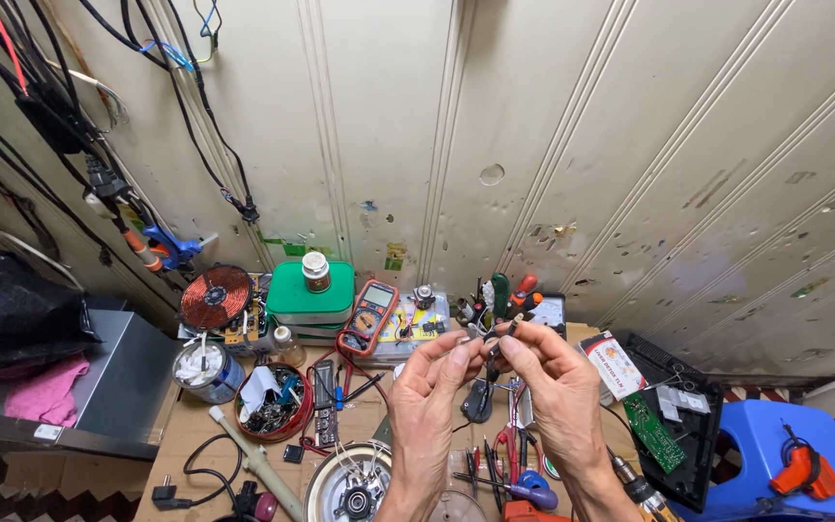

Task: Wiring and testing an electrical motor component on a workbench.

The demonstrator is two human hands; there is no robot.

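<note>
Fingers [464,346] pinching small metal part [480,333], cluttered cardboard-topped bench [195,425], stained panelled wall [533,126]

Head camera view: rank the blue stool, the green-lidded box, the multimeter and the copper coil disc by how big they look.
1. blue stool, partly cut off
2. green-lidded box
3. copper coil disc and multimeter look about alike; not ranked.
</note>
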